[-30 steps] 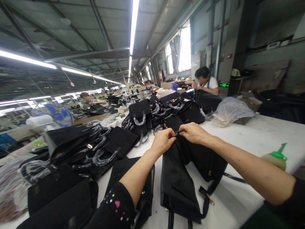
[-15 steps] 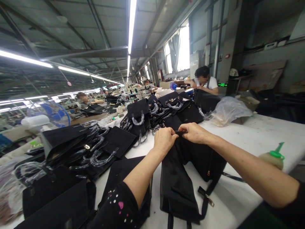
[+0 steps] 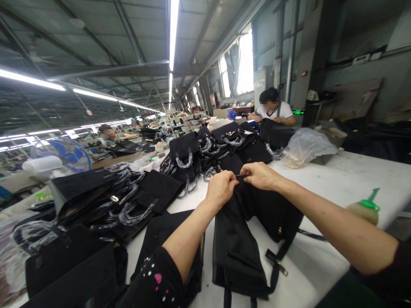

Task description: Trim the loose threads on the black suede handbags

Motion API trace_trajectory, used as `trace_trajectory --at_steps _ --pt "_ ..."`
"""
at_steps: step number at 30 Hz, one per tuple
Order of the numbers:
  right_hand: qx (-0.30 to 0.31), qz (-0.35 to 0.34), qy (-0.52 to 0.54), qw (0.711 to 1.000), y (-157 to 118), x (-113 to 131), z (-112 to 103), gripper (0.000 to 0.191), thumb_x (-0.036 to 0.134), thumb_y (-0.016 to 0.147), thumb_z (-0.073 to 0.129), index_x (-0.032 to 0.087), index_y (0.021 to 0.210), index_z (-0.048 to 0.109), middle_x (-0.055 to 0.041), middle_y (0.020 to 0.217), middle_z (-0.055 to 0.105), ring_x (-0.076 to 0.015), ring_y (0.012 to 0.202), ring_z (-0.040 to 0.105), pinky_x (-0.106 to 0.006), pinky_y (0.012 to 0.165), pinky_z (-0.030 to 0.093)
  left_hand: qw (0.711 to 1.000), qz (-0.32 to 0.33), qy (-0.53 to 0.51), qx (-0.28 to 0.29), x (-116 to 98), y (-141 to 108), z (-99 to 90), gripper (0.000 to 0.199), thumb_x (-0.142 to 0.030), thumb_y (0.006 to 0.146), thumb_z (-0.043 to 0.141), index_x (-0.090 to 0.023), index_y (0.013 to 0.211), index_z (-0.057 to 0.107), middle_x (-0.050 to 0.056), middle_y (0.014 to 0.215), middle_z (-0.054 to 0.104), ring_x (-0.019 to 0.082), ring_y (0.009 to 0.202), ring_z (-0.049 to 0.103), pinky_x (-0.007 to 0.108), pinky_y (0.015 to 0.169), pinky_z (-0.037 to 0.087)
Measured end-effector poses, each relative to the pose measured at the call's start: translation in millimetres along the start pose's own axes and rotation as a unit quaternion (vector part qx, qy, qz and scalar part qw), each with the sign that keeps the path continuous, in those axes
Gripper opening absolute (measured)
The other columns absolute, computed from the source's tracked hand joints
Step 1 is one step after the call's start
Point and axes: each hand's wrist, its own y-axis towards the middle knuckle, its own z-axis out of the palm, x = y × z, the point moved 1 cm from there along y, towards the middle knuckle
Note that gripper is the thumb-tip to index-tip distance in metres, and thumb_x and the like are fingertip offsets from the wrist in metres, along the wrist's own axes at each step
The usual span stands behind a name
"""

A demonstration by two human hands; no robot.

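Note:
A black bag [image 3: 239,252] lies spread on the white table before me, with a zipper, a strap and a gold-coloured metal clasp [image 3: 281,267] at its lower right. My left hand [image 3: 222,185] is closed, pinching the bag's upper edge. Just beside it, my right hand [image 3: 259,175] pinches the same edge, and a short dark strip shows between the two sets of fingertips. Both hands are held a little above the table. The fingertips partly hide the gripped material.
Black handbags [image 3: 184,145] with plastic-wrapped handles are heaped beyond my hands, and more handbags [image 3: 96,188] lie at left. A clear plastic bag [image 3: 310,143] and a green-capped bottle [image 3: 366,210] stand at right on the white table [image 3: 356,171]. A co-worker [image 3: 276,111] sits opposite.
The view has shifted slightly. Both hands keep their pinch on the bag's edge, which has barely moved. The co-worker opposite has raised their head.

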Motion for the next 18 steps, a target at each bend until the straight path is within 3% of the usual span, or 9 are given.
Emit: trace_trajectory --at_steps 4,18 --pt "-0.003 -0.008 -0.006 1.000 -2 4 -2 0.010 0.022 0.076 0.060 0.021 0.083 0.068 0.0005 0.078 0.069 -0.0150 0.074 0.062 -0.022 0.064 0.042 0.999 -0.030 -0.015 -0.013 1 1 1.6 0.009 -0.026 0.084 0.062 -0.021 0.078 0.061 0.001 0.078 0.066 0.018 0.075 0.061 0.026 0.068 0.042" --pt "-0.011 0.005 -0.075 0.997 -2 12 -3 0.016 0.027 0.079 0.055 0.022 0.082 0.069 -0.0015 0.080 0.070 -0.0171 0.075 0.062 -0.024 0.060 0.038 0.999 -0.031 -0.035 -0.025 2 3 4.9 0.008 -0.022 0.080 0.063 -0.021 0.074 0.058 -0.001 0.076 0.065 0.017 0.072 0.060 0.026 0.066 0.042"
